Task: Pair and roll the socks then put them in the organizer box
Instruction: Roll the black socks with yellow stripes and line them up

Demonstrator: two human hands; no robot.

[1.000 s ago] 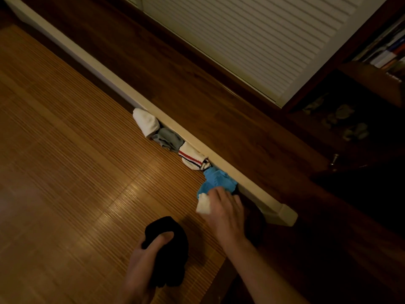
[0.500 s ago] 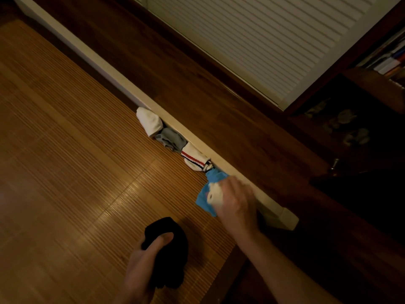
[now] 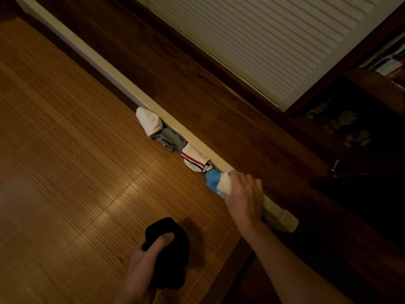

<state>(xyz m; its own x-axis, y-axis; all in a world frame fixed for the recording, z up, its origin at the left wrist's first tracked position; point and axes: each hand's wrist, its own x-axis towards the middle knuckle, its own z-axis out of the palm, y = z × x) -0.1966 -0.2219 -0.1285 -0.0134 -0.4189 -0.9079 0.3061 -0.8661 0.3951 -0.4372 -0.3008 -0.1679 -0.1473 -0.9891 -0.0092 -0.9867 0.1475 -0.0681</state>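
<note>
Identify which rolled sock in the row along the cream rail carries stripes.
The white roll with red and dark stripes, third from the far end, between the grey roll and the blue roll. The plain white roll has none.

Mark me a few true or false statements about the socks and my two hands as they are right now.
1. The left hand holds a black sock bundle. True.
2. The right hand holds nothing. False: it grips a blue sock roll with a white end.
3. The striped sock roll lies between the grey sock roll and the blue sock roll. True.
4. The white sock roll sits on the black sock bundle. False: it lies at the far end of the row, well apart from it.
5. The black sock bundle is over bare dark floor. False: it is over the bamboo mat.
</note>
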